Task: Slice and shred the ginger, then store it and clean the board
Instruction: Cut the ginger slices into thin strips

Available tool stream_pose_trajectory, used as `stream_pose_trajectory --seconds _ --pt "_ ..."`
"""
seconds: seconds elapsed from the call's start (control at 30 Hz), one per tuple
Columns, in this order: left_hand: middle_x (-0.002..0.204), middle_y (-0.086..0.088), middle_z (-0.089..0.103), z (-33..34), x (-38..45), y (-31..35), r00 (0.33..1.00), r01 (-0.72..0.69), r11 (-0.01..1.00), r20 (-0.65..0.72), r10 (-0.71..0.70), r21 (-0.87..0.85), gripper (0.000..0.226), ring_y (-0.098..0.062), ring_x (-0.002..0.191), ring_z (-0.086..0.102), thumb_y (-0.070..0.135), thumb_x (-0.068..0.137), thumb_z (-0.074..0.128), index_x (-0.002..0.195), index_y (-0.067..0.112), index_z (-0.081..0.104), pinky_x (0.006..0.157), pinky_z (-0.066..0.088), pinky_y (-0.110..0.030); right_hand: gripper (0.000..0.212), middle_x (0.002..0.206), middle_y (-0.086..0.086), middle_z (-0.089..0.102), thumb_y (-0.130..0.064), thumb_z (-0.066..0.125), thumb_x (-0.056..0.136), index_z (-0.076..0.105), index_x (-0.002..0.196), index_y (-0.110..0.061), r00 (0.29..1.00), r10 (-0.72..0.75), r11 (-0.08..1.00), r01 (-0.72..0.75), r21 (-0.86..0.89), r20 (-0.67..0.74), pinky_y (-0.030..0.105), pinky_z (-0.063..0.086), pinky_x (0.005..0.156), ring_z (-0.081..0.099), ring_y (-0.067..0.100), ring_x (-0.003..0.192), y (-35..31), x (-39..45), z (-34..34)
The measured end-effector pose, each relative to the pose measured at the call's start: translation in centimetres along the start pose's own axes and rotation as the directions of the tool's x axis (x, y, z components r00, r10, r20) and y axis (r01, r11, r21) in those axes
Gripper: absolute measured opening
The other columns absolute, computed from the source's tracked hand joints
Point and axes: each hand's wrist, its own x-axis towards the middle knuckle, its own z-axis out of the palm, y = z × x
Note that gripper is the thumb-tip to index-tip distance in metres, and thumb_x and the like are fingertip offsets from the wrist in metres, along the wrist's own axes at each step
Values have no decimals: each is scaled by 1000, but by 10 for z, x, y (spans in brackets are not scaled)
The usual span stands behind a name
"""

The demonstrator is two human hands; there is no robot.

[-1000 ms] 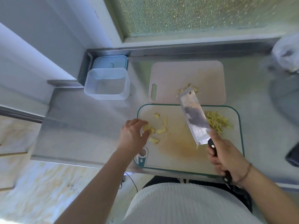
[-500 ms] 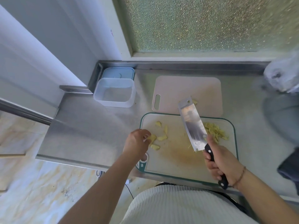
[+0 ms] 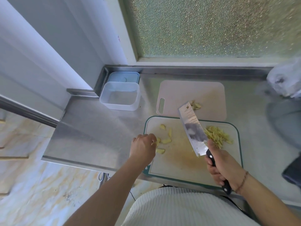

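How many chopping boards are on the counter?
2. The green-rimmed board lies nearest the person, under the ginger slices and shreds. The plain pinkish board lies just behind it, toward the window, its near edge apparently tucked under the first.

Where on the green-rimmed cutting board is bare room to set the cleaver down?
The green-rimmed white cutting board is bare along its near edge. It is crowded at the left, where the left hand touches the ginger slices, and at the far right by the ginger shreds. The right hand holds the steel cleaver.
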Motion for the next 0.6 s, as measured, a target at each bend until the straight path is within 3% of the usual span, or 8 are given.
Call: stream_pose_trajectory --seconds 0.07,0.17,0.23,0.3,0.4,0.47,0.53,0.6 --pt "91 3 72 -1 -4 9 997 -27 992 -72 19 -120 15 -17 86 63 17 95 64 108 18 71 80 46 -27 64 48 4 22 -73 28 85 34 63 -14 1000 -9 1000 9 -3 -20 17 23 39 18 11 35 2 0 -2" --pt "81 8 68 6 -12 40 997 28 918 74 2 -395 18 0 69 59 12 90 68 106 21 72 65 45 -9 64 47 3 22 -73 29 86 34 62 -14 998 12 1000 -12 2 -60 18 24 39 18 11 34 8 0 -7" --pt "86 4 72 18 -16 57 985 -87 936 113 133 -341 17 -10 76 63 17 89 70 106 19 72 72 49 -21 64 48 3 21 -73 29 86 34 62 -14 996 37 999 -35 24 -79 18 24 39 19 11 35 12 -1 -11" --pt "81 -2 72 33 -15 59 961 -256 940 41 272 -226 13 -28 78 65 17 82 76 95 14 73 74 48 -33 64 48 4 22 -72 29 88 35 62 -14 994 56 998 -52 39 -93 18 24 38 19 11 35 15 -4 -14" --pt "77 -1 66 45 -10 52 943 -329 933 -105 316 -147 25 -28 72 62 23 70 87 86 13 70 66 50 -35 65 48 5 24 -71 30 88 37 63 -12 992 8 1000 -8 -1 -125 19 25 39 21 13 35 16 -6 -14" --pt "89 1 64 43 -15 50 910 -363 909 -291 297 -207 22 -23 79 61 29 80 80 94 16 69 70 54 -36 74 47 3 30 -81 24 83 37 60 -12 966 -167 964 119 -236 -198 24 28 42 28 16 36 19 -5 -12" --pt "102 3 56 35 -23 50 836 -425 841 -501 223 -335 18 -22 91 59 27 89 66 103 17 61 78 52 -36 76 48 -3 43 -85 14 77 38 57 -16 911 -346 791 154 -592 -225 29 36 47 41 14 42 26 -5 -13" --pt "108 0 51 23 -29 57 728 -542 780 -638 250 -313 18 -26 97 56 24 91 62 107 16 55 84 47 -34 65 58 -4 53 -82 8 75 42 66 -27 878 -416 604 74 -794 -235 29 44 51 52 15 53 30 -5 -10"
